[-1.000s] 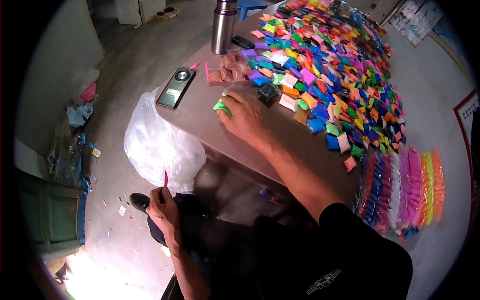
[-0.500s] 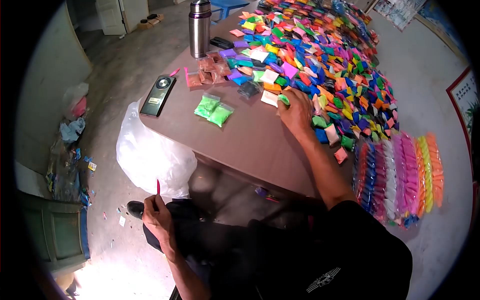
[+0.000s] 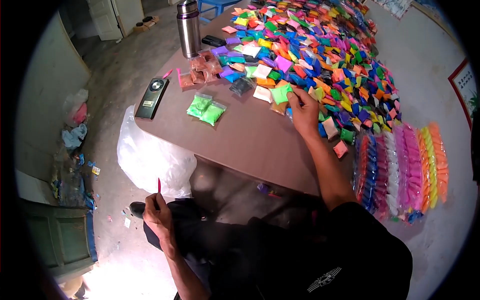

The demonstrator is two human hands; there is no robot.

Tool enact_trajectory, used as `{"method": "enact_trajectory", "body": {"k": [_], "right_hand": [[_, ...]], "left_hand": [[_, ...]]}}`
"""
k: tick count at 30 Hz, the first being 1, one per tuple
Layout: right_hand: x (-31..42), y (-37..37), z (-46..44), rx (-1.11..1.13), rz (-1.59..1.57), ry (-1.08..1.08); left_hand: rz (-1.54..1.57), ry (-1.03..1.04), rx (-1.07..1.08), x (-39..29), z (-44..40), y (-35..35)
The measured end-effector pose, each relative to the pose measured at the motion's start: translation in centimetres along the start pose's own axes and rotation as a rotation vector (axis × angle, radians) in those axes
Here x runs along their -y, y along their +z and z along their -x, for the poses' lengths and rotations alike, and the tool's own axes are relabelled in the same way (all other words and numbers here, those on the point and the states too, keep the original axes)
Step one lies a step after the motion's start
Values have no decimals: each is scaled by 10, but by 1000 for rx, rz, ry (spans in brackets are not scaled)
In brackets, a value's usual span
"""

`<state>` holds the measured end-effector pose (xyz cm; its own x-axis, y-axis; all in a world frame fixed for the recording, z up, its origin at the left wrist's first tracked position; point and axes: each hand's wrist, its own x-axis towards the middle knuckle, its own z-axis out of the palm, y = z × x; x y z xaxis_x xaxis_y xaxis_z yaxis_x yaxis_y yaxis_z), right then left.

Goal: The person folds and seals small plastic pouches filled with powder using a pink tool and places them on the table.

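Note:
My right hand (image 3: 305, 111) pinches a light green packet (image 3: 281, 93) by its edge, just above the near edge of the big pile of colourful packets (image 3: 310, 55). A cream packet (image 3: 263, 94) lies right beside it on the table. My left hand (image 3: 157, 216) is closed around a slim, pointed red stick (image 3: 159, 185) that points up, held low over my lap. Two bright green packets (image 3: 206, 109) rest overlapping on the table to the left of my right hand. Next to them sit several brown packets (image 3: 200, 70) and one black packet (image 3: 242, 86).
A phone (image 3: 152, 98) and a steel thermos (image 3: 188, 30) stand or lie on the table's left side (image 3: 240, 145). A white plastic bag (image 3: 152, 155) hangs below its edge. Strips of bagged coloured packets (image 3: 400, 170) are at the right. Litter (image 3: 75, 170) lies on the floor.
My right hand has picked a light green packet up from the pile's edge, and it now shows fully between the fingers. My left hand keeps its place. The view has shifted slightly.

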<state>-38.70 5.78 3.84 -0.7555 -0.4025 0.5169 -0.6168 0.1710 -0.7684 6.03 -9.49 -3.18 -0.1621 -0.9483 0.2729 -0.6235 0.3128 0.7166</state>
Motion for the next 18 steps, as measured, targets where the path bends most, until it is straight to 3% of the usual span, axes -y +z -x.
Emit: {"method": "enact_trajectory", "body": {"k": [1,3,6,12,15,18], "right_hand": [[5,-1,7,1,-7,5],[14,-5,26,157,-266,286],[19,4,54,230,-446,435],[35,19,84,402,-696,550],[40,20,87,417,-766,620],[25,22,85,500,-871,650]], "left_hand": [[11,23,-1,-3,1,0],[39,87,23,-17,5,2],[145,133,86,-46,14,17],[275,171,260,-103,17,44],[257,305,240,-119,11,55],[250,303,245,-125,7,69]]}}
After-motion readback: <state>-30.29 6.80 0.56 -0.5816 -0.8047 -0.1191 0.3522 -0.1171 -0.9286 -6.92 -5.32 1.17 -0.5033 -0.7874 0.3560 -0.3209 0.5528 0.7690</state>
